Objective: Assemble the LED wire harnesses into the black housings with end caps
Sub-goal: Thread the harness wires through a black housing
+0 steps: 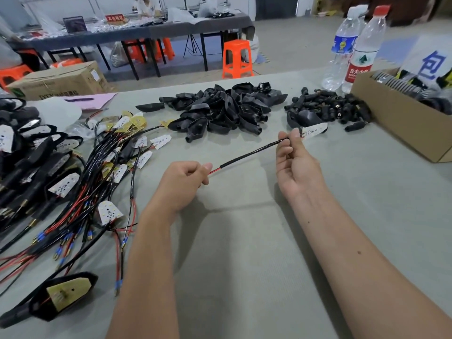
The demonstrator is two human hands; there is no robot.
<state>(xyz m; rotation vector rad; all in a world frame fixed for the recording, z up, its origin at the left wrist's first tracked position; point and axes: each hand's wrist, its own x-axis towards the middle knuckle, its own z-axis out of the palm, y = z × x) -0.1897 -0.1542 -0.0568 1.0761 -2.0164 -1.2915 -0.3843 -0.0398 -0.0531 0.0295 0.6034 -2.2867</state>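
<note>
Both hands pinch harness (249, 155) near housings (220, 108): left (183, 182) at the wires, right (293, 155) by the LED board; light, floppy, hold the sleeve.

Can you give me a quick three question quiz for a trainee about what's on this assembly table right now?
1. True or false: both hands hold the same wire harness.
2. Which pile lies nearer the cardboard box: A) the black housings, B) the end caps, C) the loose harnesses?
3. Fill in: the white LED board is at the end held by the ____ hand.

Key
1. True: the left hand pinches the red-wire end, the right hand the board end.
2. B
3. right
</note>
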